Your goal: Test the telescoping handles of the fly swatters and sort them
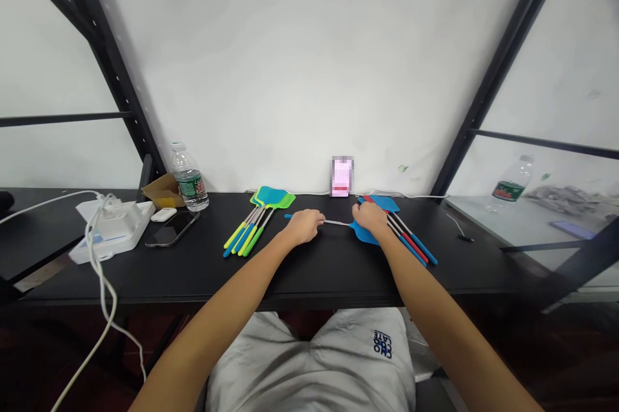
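A blue fly swatter (364, 234) lies sideways across the middle of the desk, its thin metal shaft pointing left. My left hand (304, 225) is closed around the shaft near the blue handle, whose end sticks out beyond my wrist. My right hand (370, 215) is closed at the swatter's head and covers its upper part; the finger details are hidden. Just right of that hand is a group of fly swatters (411, 238) with blue and red handles. On the left, several fly swatters (251, 231) with yellow, blue and green handles lie fanned together, heads toward the wall.
At the left stand a water bottle (190, 183), an open cardboard box (165, 191) and a white power strip (116, 231) with trailing cables. A dark phone (173, 229) and white earphone case (164, 214) lie nearby. A lit phone (341, 176) leans against the wall.
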